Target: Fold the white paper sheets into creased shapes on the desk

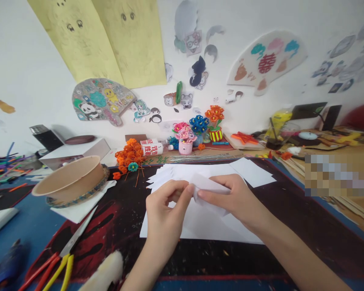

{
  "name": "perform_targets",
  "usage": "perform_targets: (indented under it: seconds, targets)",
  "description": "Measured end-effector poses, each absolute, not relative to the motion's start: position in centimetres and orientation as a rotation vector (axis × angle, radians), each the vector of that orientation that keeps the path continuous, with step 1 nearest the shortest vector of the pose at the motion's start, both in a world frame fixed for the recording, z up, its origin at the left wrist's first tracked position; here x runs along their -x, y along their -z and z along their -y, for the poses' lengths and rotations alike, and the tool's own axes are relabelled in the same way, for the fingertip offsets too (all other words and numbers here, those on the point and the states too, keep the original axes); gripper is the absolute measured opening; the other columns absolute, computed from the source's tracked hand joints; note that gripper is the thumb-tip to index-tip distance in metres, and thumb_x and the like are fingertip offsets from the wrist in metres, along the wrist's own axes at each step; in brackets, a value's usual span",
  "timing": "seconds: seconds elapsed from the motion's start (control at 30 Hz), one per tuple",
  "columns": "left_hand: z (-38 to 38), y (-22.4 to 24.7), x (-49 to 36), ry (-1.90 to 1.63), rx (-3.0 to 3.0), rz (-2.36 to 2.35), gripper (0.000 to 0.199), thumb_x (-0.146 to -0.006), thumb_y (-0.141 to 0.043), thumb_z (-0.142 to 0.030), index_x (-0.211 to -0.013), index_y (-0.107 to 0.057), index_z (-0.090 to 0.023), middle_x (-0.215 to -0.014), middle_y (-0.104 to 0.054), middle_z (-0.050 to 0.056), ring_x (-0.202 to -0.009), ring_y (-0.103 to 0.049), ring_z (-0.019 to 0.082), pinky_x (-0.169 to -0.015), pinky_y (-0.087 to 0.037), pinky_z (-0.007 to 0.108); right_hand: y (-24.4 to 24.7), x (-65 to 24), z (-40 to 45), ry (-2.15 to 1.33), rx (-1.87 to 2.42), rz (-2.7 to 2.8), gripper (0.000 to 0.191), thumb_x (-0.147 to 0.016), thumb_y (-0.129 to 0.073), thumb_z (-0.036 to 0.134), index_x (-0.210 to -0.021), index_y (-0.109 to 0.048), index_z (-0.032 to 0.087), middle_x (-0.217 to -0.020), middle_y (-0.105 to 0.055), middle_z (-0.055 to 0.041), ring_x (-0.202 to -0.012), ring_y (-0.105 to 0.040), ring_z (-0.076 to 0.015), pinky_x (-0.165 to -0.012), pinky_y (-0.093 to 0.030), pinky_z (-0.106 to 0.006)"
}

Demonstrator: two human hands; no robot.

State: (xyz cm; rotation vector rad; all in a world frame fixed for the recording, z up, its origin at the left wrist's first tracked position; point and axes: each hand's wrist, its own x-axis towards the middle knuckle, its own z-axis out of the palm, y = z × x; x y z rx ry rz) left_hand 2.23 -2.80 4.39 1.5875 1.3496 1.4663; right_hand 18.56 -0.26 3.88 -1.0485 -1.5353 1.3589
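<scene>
A person's two bare hands work a folded white paper at the center of the frame, just above white sheets spread on a dark mat. The left hand pinches the paper's left end between thumb and forefinger; the right hand is clamped on its right side, thumb toward the camera. Scissors with red and yellow handles lie at lower left, blades apart, below a tan bowl. Orange flowers lie left of center, near a pink pot of pink blooms and a striped pot of orange ones. Fan-shaped pieces, one with a panda, hang on the wall above.
</scene>
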Motion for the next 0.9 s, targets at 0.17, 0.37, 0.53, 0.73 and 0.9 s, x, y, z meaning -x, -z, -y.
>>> perform_targets:
  seconds: [0.17, 0.37, 0.53, 0.73, 0.9]
  targets:
    - [2.89, -4.35, -2.38, -1.473, -1.585, -1.357, 0.015, -0.080, -0.068, -0.029, -0.070, -0.070, -0.018, -0.063, -0.063, 0.000, -0.056, -0.052, 0.012, -0.051, -0.042, 0.022, -3.89, -18.55, 0.28, -1.361, 1.067, 1.511, 0.035, -0.072, -0.072, 0.048, -0.065, -0.064, 0.015, -0.059, -0.048, 0.0023, -0.054, -0.040, -0.0104, -0.047, -0.029, -0.022]
    - [3.05, -4.35, -2.33, -1.488, -1.594, -1.329, 0.015, -0.081, -0.067, -0.027, -0.070, -0.069, -0.018, -0.062, -0.061, -0.001, -0.055, -0.052, 0.011, -0.051, -0.042, 0.020, -4.03, -18.44, 0.36, -1.354, 1.069, 1.516, 0.032, -0.073, -0.070, 0.046, -0.064, -0.064, 0.015, -0.057, -0.047, 0.0021, -0.052, -0.039, -0.0101, -0.046, -0.028, -0.022]
    - [2.96, -4.35, -2.45, -1.496, -1.579, -1.276, 0.014, -0.082, -0.065, -0.025, -0.071, -0.068, -0.018, -0.062, -0.060, -0.002, -0.051, -0.052, 0.009, -0.049, -0.043, 0.020, -4.02, -18.40, 0.39, -1.343, 1.051, 1.517, 0.031, -0.075, -0.069, 0.042, -0.062, -0.062, 0.015, -0.056, -0.047, 0.0026, -0.052, -0.039, -0.0096, -0.045, -0.027, -0.022]
    - [3.09, -4.34, -2.82, -1.556, -1.543, -1.253, 0.016, -0.083, -0.064, -0.022, -0.068, -0.068, -0.018, -0.060, -0.056, -0.003, -0.051, -0.051, 0.009, -0.051, -0.043, 0.020, -4.08, -18.25, 0.40, -1.316, 1.048, 1.524, 0.029, -0.076, -0.068, 0.040, -0.061, -0.061, 0.016, -0.055, -0.047, 0.0032, -0.051, -0.037, -0.0092, -0.044, -0.026, -0.022]
    - [2.87, -4.24, -2.63, -1.496, -1.519, -1.241, 0.015, -0.083, -0.064, -0.024, -0.070, -0.068, -0.017, -0.061, -0.058, -0.003, -0.052, -0.052, 0.009, -0.053, -0.044, 0.020, -4.19, -18.18, 0.46, -1.246, 1.036, 1.561, 0.030, -0.078, -0.066, 0.037, -0.058, -0.057, 0.016, -0.054, -0.045, 0.0038, -0.052, -0.038, -0.0092, -0.046, -0.027, -0.022]
